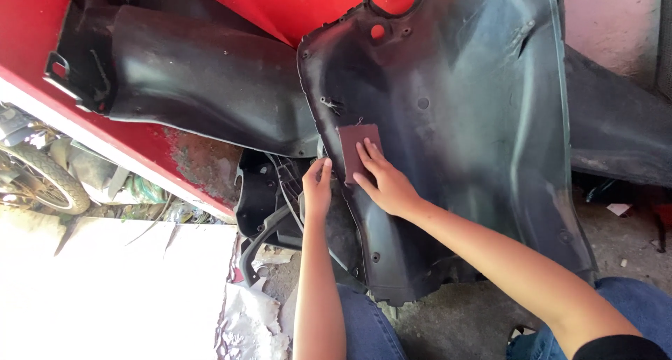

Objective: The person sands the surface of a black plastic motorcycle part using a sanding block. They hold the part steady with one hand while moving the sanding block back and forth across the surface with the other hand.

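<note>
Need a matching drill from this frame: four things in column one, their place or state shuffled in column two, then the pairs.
Column one:
1. right hand
2. left hand
3. sandpaper sheet
4. tyre

Column two:
A. at the far left, beyond the red bodywork
B. lies flat on the black plastic fender liner, reddish brown
C. fingers pressed on the sheet
D. grips the liner's left edge, off the sheet

Pairs: 1-C, 2-D, 3-B, 4-A
</note>
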